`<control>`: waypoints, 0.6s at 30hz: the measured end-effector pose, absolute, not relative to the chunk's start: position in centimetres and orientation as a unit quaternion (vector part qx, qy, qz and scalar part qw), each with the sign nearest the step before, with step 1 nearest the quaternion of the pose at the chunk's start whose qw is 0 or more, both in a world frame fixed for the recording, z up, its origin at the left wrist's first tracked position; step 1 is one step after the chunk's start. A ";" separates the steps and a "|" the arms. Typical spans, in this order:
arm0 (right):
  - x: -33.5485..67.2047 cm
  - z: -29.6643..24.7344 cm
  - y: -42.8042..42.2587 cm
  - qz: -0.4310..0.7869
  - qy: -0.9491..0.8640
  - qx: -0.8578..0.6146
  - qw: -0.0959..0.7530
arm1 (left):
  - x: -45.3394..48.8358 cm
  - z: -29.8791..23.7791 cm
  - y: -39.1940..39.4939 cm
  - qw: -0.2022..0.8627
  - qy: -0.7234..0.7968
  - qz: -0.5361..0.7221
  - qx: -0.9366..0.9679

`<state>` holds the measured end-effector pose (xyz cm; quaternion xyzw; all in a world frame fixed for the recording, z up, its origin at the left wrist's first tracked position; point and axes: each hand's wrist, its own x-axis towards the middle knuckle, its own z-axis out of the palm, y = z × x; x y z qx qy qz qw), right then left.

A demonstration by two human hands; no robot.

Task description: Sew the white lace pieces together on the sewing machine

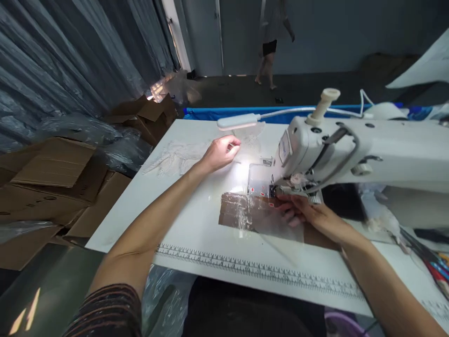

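A white sewing machine [326, 150] stands on the right of the table. My right hand [305, 210] is closed at its needle and presser foot [272, 191], the fingers curled over a brown strip [236, 210] with a shiny, clear covering. Faint sheer fabric [286, 245] hangs below those fingers; what they grip is not plain. Farther left, my left hand [222, 152] pinches thumb and forefinger together above the table, and anything between them is too small to name. White lace fabric [182, 157] lies beside and behind this hand.
A lamp [238, 121] on a bendy neck lights the sewing area. Printed ruler marks [245, 267] run along the table's front edge. Cardboard boxes [49, 187] and clear plastic fill the left side. Scissors and tools [430, 262] lie at right. A person [271, 42] walks beyond.
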<state>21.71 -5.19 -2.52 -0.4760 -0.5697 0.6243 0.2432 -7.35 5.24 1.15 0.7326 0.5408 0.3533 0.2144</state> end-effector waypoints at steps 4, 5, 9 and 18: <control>22.2 -1.7 -5.2 0.632 -0.587 -0.462 0.205 | -6.5 0.5 0.8 0.245 0.411 0.199 0.855; 22.3 -1.6 -5.2 0.632 -0.596 -0.455 0.195 | -6.2 0.2 -0.3 0.257 0.387 0.172 0.869; 22.6 -1.7 -5.3 0.621 -0.622 -0.424 0.220 | -5.6 -1.2 -2.7 0.255 0.343 0.139 0.893; 23.1 -0.8 -6.0 0.412 -0.693 -0.544 0.234 | -5.0 0.8 -4.9 0.339 0.365 0.188 0.846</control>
